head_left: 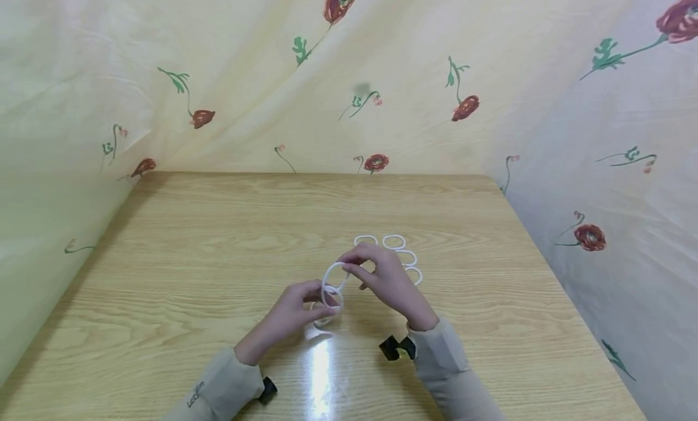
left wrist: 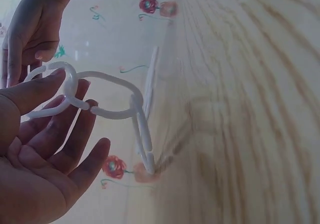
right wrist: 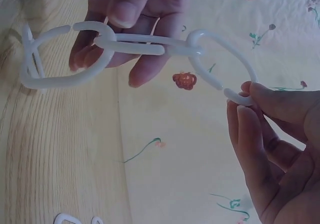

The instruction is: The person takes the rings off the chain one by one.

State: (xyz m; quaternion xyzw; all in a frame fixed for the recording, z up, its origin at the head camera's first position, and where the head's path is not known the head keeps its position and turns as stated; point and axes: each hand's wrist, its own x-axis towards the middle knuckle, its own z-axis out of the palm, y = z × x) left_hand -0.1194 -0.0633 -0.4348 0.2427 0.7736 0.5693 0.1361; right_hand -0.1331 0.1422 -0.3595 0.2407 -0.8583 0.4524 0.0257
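Observation:
White plastic oval links hang joined as a short chain between both hands, above the wooden table. My right hand [head_left: 384,275] pinches the end link [right wrist: 205,33] between thumb and fingertips, beside a small gap in its ring. With thumb and fingers, my left hand [head_left: 294,309] holds the adjoining middle link [right wrist: 135,48]. Beyond the left fingers, another link [right wrist: 60,82] runs on through the chain. From it the last link [left wrist: 144,129] dangles close over the tabletop in the left wrist view.
Several loose white links [head_left: 394,235] lie on the wooden table [head_left: 191,245] just beyond and right of the right hand, which partly hides them. A cloth with printed red flowers [head_left: 245,94] hangs behind the table and along its sides.

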